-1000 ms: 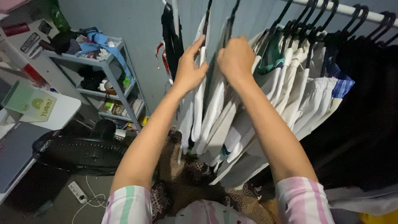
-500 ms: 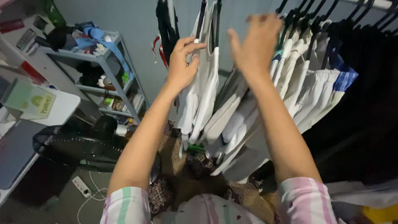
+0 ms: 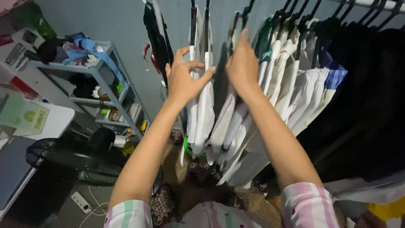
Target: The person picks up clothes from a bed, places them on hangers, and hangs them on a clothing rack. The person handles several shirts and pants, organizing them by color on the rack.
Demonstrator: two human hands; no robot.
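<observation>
A row of white garments (image 3: pixel 236 122) hangs on black hangers (image 3: pixel 295 19) from a rail at the top right. My left hand (image 3: pixel 183 78) pinches the shoulder of the two leftmost white garments (image 3: pixel 201 109), thumb and fingers closed around the fabric. My right hand (image 3: pixel 241 63) presses flat between the hanging pieces just to the right, fingers pointing up beside a black hanger hook. Dark clothes (image 3: pixel 363 101) fill the right part of the rail.
A grey metal shelf (image 3: pixel 99 74) with clutter stands at the left against the blue wall. Below it lie a black fan (image 3: pixel 69 158) and a white power strip (image 3: pixel 80 202). A white table (image 3: pixel 55 124) with a green card is at far left.
My right hand came down from the hanger hooks and pushed in between the garments. My left hand closed tighter on the leftmost white pieces, which shifted left.
</observation>
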